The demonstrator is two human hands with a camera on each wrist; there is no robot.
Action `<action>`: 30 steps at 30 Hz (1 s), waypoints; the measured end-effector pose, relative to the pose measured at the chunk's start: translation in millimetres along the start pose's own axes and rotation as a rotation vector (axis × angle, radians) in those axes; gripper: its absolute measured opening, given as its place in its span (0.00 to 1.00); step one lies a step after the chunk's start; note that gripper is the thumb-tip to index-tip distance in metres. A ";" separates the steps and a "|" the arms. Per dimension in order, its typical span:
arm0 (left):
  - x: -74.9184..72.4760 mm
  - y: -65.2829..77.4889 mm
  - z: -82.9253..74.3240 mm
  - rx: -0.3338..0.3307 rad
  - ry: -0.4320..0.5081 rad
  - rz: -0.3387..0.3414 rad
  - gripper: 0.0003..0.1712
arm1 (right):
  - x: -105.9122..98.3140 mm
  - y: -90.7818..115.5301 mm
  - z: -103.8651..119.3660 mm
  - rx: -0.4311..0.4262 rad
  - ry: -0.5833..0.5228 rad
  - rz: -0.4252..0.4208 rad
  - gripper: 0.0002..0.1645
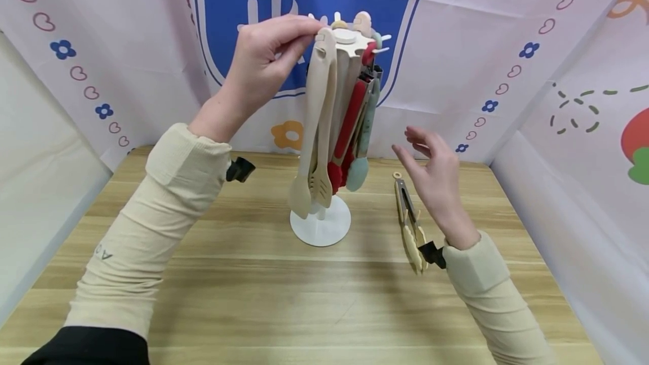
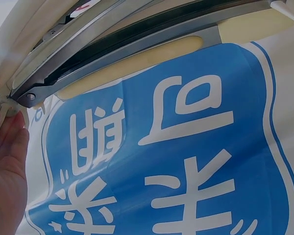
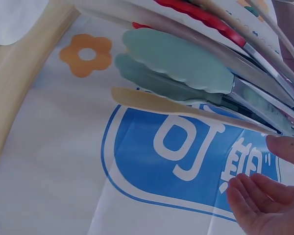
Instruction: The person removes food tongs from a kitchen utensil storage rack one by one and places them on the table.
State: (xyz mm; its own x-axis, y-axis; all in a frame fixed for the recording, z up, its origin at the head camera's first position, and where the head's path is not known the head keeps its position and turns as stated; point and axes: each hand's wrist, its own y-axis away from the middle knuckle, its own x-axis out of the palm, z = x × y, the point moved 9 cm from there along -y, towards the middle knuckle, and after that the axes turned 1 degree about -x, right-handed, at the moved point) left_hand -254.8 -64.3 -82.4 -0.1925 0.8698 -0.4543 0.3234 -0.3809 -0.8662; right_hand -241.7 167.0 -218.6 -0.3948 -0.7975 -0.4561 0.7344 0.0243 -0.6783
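A rotary utensil stand (image 1: 346,38) rises from a round white base, with several kitchen tools hanging from its top hooks. My left hand (image 1: 274,44) reaches to the top of its left side. In the left wrist view, the fingers of that hand pinch the small ring end of steel tongs with cream handles (image 2: 137,63). Close by hang cream plastic tongs (image 1: 319,100), red-handled tongs (image 1: 351,123) and mint-green tongs (image 1: 366,134). My right hand (image 1: 431,168) hovers right of the stand, its fingers loosely bent and holding nothing.
Another pair of steel tongs (image 1: 405,207) with pale yellow tips lies on the wooden table (image 1: 243,297), below my right hand. A printed cloth (image 1: 451,27) with a blue badge hangs behind, and more white cloth walls flank the table.
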 end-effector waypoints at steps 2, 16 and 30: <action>-0.3 0.2 0.0 -0.003 0.000 0.000 0.11 | -1.0 -1.7 5.2 -0.012 -0.038 -0.017 0.21; -4.1 0.5 -2.2 0.022 -0.027 -0.012 0.11 | -3.5 -17.6 41.6 -0.053 -0.248 -0.110 0.21; -0.1 0.6 -0.5 0.012 0.000 -0.005 0.11 | 6.4 -24.3 67.1 -0.059 -0.407 -0.110 0.23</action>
State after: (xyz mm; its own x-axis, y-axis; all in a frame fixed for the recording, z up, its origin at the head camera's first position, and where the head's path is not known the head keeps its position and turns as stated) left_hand -254.2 -64.4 -82.8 -0.1941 0.8718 -0.4498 0.3109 -0.3802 -0.8711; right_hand -225.1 120.9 -166.4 -0.2104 -0.9699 -0.1227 0.6625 -0.0492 -0.7475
